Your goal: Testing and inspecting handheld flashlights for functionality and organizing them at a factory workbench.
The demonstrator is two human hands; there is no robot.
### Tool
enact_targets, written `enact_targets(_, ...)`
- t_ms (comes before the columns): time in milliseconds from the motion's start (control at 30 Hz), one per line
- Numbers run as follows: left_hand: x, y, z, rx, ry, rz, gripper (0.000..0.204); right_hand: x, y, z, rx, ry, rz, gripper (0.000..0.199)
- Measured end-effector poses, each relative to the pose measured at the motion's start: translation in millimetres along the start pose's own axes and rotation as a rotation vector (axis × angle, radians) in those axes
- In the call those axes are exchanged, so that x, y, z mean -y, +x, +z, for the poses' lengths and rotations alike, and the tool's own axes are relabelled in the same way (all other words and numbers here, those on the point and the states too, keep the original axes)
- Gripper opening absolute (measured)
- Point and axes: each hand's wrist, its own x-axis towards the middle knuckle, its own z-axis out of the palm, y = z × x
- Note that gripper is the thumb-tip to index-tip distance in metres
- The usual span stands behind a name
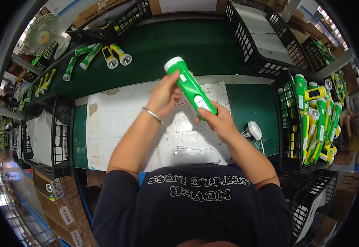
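A green flashlight (191, 88) with a white head and a white slide switch is held tilted above the middle of the bench, its head toward the far left. My right hand (221, 122) grips its tail end, thumb on top beside a white oval panel. Up near the head, my left hand (166, 95) has thumb and fingers curled against the body, slightly blurred; a metal bangle circles that wrist. Below the flashlight, a white cable (196, 151) lies on a white sheet (117, 127). Right of my right hand sits a white plug-like adapter (254, 131).
Several green and yellow flashlights (91, 56) lie at the far left of the green bench (196, 39). A black crate (288, 160) full of flashlights stands at the right. Other black crates are at the left (56, 138), far left (78, 36) and far right (245, 39).
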Motion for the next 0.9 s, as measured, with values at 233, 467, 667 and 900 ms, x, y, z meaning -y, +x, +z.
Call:
enact_targets(233, 65.4, -6.5, 25.7, -0.126, -0.261, -0.069, 0.046, -32.3, -21.6, 27.9, -0.048, -0.211, -0.091, 0.038)
enact_targets(467, 53.8, -16.9, 20.3, -0.098, -0.082, -0.215, 0.05, -30.7, -34.0, 6.2, 0.031, -0.324, -0.095, 0.038)
enact_targets(667, 60.9, -16.9, 18.8, -0.13, -0.124, -0.157, 0.049, -23.4, -34.3, -5.0, -0.064, -0.429, -0.259, 0.025)
enact_targets(900, 58.8, -21.5, 15.3, -0.102, 0.005, -0.07, 0.039, -2.4, -28.0, 0.5, -0.179, -1.065, -0.646, 0.011)
